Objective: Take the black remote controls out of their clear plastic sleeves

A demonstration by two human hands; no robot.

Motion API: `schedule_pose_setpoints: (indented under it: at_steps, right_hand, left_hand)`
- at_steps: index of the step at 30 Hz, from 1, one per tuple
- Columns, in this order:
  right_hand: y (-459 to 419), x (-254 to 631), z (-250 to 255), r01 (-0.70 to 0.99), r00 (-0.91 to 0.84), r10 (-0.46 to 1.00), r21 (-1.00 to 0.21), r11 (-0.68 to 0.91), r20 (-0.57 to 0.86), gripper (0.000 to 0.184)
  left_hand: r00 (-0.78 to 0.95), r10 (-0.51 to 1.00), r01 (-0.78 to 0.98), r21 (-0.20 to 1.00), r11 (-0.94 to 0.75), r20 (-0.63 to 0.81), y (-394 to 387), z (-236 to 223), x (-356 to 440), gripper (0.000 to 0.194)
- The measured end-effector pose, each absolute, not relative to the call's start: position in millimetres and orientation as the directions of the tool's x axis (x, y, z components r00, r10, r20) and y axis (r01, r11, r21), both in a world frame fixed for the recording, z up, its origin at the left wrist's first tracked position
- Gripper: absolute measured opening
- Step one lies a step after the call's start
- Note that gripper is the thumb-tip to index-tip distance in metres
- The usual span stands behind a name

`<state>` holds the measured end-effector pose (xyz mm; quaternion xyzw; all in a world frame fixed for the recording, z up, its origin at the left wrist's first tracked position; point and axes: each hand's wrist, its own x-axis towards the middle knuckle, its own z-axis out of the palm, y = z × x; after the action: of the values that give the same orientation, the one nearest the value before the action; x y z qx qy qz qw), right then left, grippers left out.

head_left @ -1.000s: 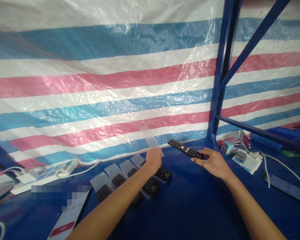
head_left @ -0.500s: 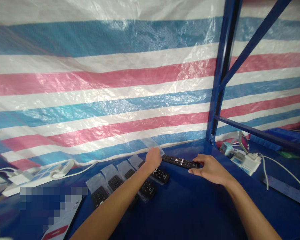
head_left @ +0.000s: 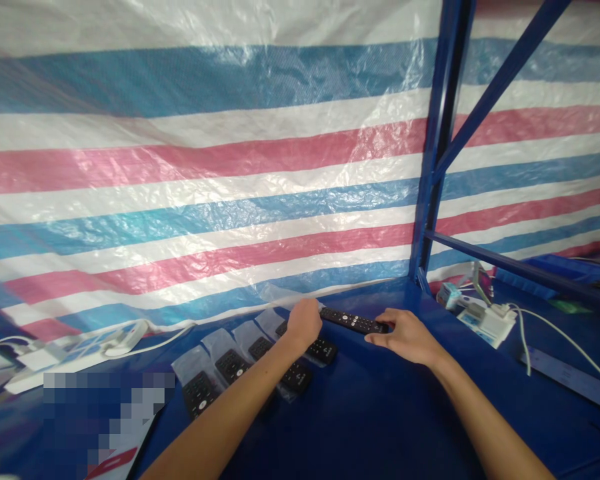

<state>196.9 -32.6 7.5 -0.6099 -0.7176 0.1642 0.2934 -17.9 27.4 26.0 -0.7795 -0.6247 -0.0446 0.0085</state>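
A black remote control (head_left: 353, 320) slants between my two hands above the blue table. The fingers of my right hand (head_left: 400, 333) are closed on its right end. My left hand (head_left: 304, 323) is a closed fist at the other end, gripping a clear plastic bag (head_left: 277, 292) that sticks out past it toward the wall sheet. Whether the remote's left tip is inside the bag is hidden by the fist. Under and beside my left arm, several bagged remotes lie in a row, among them a leftmost remote (head_left: 200, 393) and a rightmost one (head_left: 324, 349).
A white power strip (head_left: 60, 367) with plugs and cables lies at the left. A striped plastic sheet (head_left: 205, 200) hangs behind the table. The blue metal post (head_left: 430, 167) rises at the right, with a white adapter (head_left: 497, 323) and cables beyond it.
The held remote and my right hand have shifted slightly left. The bag's free end has swung left and looks flatter. The row of remotes lies as before.
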Motion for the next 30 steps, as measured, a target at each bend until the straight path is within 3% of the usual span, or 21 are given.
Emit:
schedule_pose_setpoints:
  at_steps: [16,30]
  right_hand:
    - [-27,190,-3,0.731,-0.051,0.966,-0.649,0.209,0.253,0.027]
    - [-26,178,-14,0.799,-0.133,0.929,-0.516,0.307,0.346,0.019]
  left_hand:
    - [0.102,0.983,0.987,0.111,-0.119,0.154,16,17,-22,0.024]
    - [0.13,0.98,0.976,0.154,-0.154,0.152,11,16,-21,0.019]
